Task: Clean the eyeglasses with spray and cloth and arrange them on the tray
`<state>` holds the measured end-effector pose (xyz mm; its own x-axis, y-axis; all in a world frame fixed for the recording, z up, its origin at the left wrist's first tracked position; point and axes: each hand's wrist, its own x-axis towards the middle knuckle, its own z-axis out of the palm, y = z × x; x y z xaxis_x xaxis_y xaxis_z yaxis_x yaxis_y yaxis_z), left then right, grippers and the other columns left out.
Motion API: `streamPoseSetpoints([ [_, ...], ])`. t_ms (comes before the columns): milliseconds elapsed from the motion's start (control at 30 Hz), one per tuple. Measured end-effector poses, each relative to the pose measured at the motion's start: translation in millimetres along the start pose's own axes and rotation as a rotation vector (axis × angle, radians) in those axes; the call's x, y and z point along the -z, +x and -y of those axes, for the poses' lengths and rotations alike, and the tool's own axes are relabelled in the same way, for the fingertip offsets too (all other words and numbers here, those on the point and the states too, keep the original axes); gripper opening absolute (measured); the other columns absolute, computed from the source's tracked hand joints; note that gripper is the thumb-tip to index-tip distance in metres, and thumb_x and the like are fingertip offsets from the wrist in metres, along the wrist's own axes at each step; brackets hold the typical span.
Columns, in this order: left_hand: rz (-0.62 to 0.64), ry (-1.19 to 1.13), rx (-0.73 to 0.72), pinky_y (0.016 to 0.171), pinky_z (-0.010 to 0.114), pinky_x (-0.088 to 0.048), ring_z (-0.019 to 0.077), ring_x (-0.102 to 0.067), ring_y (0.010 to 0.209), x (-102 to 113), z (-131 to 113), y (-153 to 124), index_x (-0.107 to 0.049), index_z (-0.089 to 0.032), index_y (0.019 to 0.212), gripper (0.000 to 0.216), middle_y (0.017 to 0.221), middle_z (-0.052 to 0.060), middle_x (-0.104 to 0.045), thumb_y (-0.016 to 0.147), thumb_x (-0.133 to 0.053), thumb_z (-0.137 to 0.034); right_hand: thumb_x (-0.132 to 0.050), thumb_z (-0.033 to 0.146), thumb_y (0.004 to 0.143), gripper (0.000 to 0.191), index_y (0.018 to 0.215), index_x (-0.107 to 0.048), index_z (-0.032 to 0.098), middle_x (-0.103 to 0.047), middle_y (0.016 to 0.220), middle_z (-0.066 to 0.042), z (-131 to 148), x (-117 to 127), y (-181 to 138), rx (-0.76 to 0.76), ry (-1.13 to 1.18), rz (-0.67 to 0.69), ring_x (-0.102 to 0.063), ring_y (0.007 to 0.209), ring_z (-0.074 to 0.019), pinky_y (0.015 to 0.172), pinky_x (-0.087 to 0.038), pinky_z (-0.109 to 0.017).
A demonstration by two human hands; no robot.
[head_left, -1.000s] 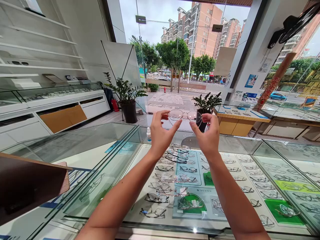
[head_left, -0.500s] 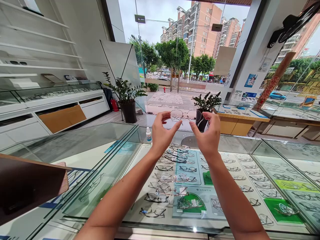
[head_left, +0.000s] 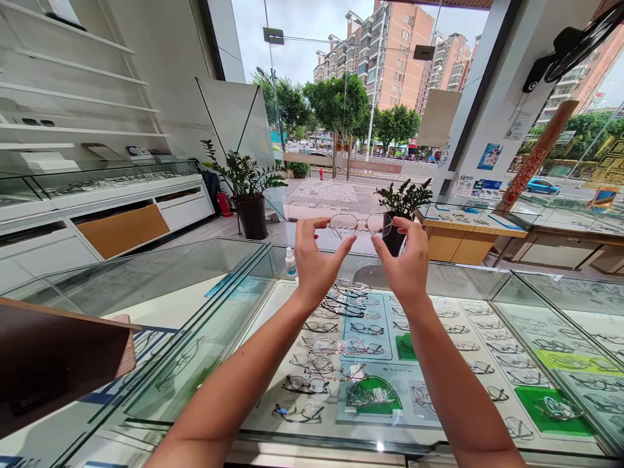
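Both my hands hold up a pair of thin-rimmed eyeglasses (head_left: 361, 225) in front of me, above the glass display case. My left hand (head_left: 319, 257) grips the left side of the frame, its index finger at the outer rim and its thumb below. On the opposite side, my right hand (head_left: 405, 257) pinches the right rim end the same way. The lenses are clear, with the shop window behind them. Below my hands, several eyeglasses (head_left: 348, 302) lie close together on the glass top (head_left: 280, 286), and more frames show in the case underneath.
A small white bottle (head_left: 290, 262) stands left of my left hand. A dark brown box-like object (head_left: 58, 370) juts in at lower left. Glass display cases (head_left: 560, 292) continue to the right. Potted plants (head_left: 251, 214) stand beyond the counter, before the window.
The eyeglasses have tilted slightly and shifted a little to the left, with my fingers moving along. Both hands keep their grip.
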<state>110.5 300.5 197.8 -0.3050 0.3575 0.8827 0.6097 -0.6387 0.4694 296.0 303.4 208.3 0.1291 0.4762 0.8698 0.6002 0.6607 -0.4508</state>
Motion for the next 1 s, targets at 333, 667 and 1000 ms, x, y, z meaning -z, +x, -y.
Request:
streamPoseSetpoints([
  [333, 0.172, -0.276, 0.216, 0.104, 0.047, -0.059, 0.0272, -0.074, 0.118, -7.2, 28.4, 11.4, -0.069, -0.023, 0.118, 0.053, 0.123, 0.011, -0.077, 0.077, -0.094, -0.046, -0.076, 0.048, 0.097, 0.041, 0.127, -0.06, 0.026, -0.068, 0.121, -0.012, 2.9, -4.5, -4.1, 0.103, -0.104, -0.077, -0.063, 0.11, -0.033, 0.099, -0.05, -0.053],
  [667, 0.159, -0.334, 0.221, 0.109, 0.049, -0.059, 0.0269, -0.074, 0.121, -14.7, 41.0, 8.3, -0.07, -0.024, 0.122, 0.054, 0.131, 0.012, -0.075, 0.078, -0.093, -0.046, -0.076, 0.047, 0.097, 0.04, 0.126, -0.059, 0.026, -0.067, 0.123, -0.013, 1.8, -8.7, -6.7, 0.098, -0.099, -0.053, -0.061, 0.114, -0.0339, 0.101, -0.048, -0.055],
  [1000, -0.15, -0.019, -0.075, 0.089, 0.04, -0.056, 0.0264, -0.063, 0.117, -11.1, 17.1, -4.7, -0.067, -0.027, 0.13, 0.058, 0.124, 0.011, -0.066, 0.084, -0.089, -0.054, -0.079, 0.052, 0.092, 0.047, 0.128, -0.064, 0.025, -0.072, 0.13, -0.012, -0.9, -8.2, -3.8, -0.11, 0.143, 0.032, -0.067, 0.115, -0.0294, 0.102, -0.053, -0.05],
])
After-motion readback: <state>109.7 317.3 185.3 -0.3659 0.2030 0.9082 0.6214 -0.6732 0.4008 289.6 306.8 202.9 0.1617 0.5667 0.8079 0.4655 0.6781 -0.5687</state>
